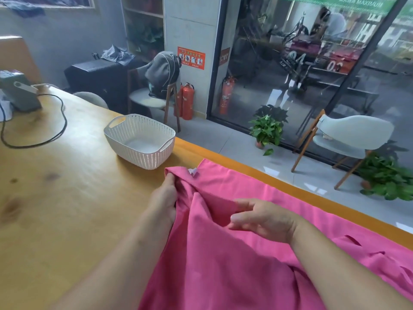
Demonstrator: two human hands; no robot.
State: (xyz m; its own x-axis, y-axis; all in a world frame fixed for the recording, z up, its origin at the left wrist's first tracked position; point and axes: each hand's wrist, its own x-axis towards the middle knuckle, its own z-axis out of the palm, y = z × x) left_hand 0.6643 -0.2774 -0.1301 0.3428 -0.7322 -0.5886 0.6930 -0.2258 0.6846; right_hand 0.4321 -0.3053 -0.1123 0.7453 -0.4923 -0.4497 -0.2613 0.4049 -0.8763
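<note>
Pink cloth [223,265]: spread over the near right part of the counter [67,186], right along its far edge, and bunched into folds up where the hands are. There are a few slits on its right side.
White tag [194,171]: little label poking out at the cloth's far corner, just beside the left fingertips.
Left hand [165,198]: closed around the cloth's left edge near that corner, with fabric gathered in the curled fingers.
Right hand [263,220]: pinching a raised fold in the middle of the cloth between thumb and fingers, which are pretty straight tbh.
Basket [111,126]: white perforated plastic one with handle cutouts, sitting on the counter just past the cloth's corner, not touching it.
Cable [60,121]: black, looping across the counter's far left.
Grey device [20,92]: back left corner, where the cable runs.
Beyond the counter: two red fire extinguishers [187,101] by the pillar, and a potted plant [267,130] on the floor by the glass.
</note>
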